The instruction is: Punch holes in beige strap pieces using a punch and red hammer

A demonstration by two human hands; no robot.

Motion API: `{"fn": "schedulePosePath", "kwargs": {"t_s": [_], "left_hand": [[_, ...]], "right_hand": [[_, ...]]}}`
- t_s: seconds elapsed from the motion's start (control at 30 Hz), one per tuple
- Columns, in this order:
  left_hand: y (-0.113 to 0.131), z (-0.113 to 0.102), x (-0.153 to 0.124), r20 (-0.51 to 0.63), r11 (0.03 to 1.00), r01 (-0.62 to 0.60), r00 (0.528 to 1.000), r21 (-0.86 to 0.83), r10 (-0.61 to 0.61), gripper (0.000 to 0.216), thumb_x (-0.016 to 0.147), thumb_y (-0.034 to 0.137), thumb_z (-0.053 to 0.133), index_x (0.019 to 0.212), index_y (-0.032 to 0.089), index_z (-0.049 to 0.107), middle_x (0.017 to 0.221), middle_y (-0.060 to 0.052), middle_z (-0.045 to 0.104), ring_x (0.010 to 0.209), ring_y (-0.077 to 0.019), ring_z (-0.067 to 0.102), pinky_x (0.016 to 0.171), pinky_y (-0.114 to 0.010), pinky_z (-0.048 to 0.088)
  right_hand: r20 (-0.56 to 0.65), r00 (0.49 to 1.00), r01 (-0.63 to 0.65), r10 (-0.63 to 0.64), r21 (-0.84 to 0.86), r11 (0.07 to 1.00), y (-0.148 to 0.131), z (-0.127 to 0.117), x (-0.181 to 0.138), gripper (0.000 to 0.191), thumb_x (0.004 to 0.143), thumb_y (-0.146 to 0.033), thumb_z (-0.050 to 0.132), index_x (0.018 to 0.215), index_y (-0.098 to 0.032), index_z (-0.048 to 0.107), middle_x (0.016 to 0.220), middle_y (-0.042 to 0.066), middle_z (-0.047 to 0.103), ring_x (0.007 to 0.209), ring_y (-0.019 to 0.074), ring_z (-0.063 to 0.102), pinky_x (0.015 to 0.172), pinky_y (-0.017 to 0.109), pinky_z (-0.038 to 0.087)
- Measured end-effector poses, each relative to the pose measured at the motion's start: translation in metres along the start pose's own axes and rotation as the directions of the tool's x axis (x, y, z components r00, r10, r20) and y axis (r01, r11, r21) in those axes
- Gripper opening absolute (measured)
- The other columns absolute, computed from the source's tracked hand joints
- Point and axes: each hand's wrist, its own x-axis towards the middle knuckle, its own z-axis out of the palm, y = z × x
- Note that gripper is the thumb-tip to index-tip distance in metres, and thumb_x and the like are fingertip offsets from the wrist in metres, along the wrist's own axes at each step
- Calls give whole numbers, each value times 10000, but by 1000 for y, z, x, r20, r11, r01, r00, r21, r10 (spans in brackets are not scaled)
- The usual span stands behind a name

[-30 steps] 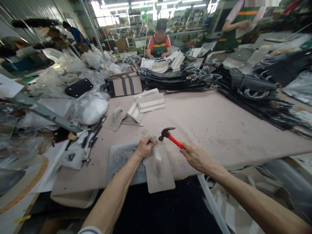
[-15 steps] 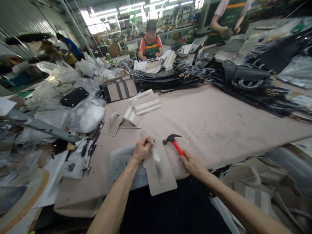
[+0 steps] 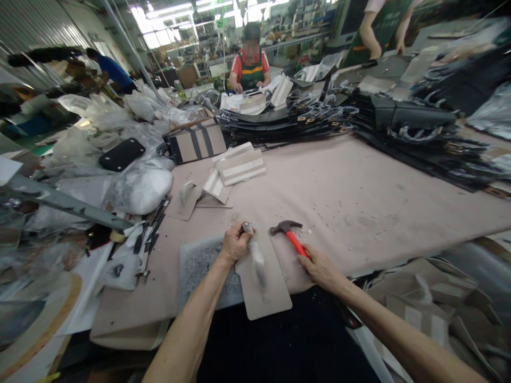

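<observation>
My left hand (image 3: 232, 244) is closed round a small metal punch (image 3: 248, 228), held upright on the top end of a beige leather panel (image 3: 265, 284). That panel carries a plastic-wrapped fitting down its middle and overhangs the table's near edge. A grey speckled mat (image 3: 199, 263) lies under its left side. My right hand (image 3: 319, 267) grips the red handle of a claw hammer (image 3: 288, 232), whose dark head is low over the table just right of the punch.
Beige panels (image 3: 239, 166) and a striped bag piece (image 3: 198, 142) lie farther back on the pink table (image 3: 351, 191). Black bag parts (image 3: 403, 127) are stacked along the right and back. Plastic-wrapped items (image 3: 138, 186) crowd the left. Other people work at the far end.
The hammer has come down from above the punch to rest low by the table, to the right of the punch. My left hand kept the punch on the panel.
</observation>
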Motion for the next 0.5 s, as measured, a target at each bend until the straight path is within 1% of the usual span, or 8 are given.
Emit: {"fn": "schedulePosePath", "kwargs": {"t_s": [0.07,0.1,0.17,0.27,0.3,0.43,0.5], "left_hand": [[-1,0,0,1,1000,-1,1000,6,1,235,782,233,635,1009,174,654,899,-41,751,810,-168,676,733,-258,517],[-2,0,0,1,1000,-5,1000,14,5,217,783,230,632,992,176,658,896,-37,749,805,-165,672,735,-256,515],[-4,-1,1,-3,999,-18,1000,32,18,179,784,228,630,953,180,666,888,-29,743,797,-160,664,740,-253,511],[-6,-1,1,-6,999,-30,1000,45,30,148,784,223,630,920,183,673,874,-24,737,780,-155,655,730,-250,506],[-7,-1,1,-7,999,-28,1000,42,28,149,786,224,630,922,184,675,874,-25,737,776,-154,654,725,-250,506],[-8,-1,1,-8,1000,-16,1000,18,16,182,788,229,632,959,182,677,889,-35,745,808,-167,670,743,-261,518],[-8,-1,1,-10,1000,-15,1000,14,15,190,785,226,635,965,182,677,891,-35,747,819,-171,676,758,-267,522]], "right_hand": [[66,997,-50,45,82,995,-1,-4,1,415,940,-336,382,1279,-131,503,666,-9,561,569,176,533,565,273,367],[85,994,-70,62,93,993,-1,-6,2,421,941,-339,382,1292,-134,492,648,-20,547,541,168,515,548,268,357],[77,995,-60,57,44,997,-2,-7,2,412,936,-336,407,1281,-132,502,704,6,584,591,171,543,582,272,370],[27,1000,-9,11,-70,998,-4,-8,2,388,915,-315,464,1241,-117,534,858,78,644,769,201,598,692,292,390],[31,999,-14,16,-74,997,-6,-8,2,389,916,-313,464,1245,-116,532,858,79,645,774,204,598,694,293,387],[69,995,-70,73,-40,997,-8,-9,3,391,935,-319,427,1267,-130,511,733,23,611,643,183,563,615,278,363],[51,996,-64,67,-69,996,-6,-8,3,376,937,-319,430,1249,-135,529,733,22,612,650,184,570,615,277,368]]}}
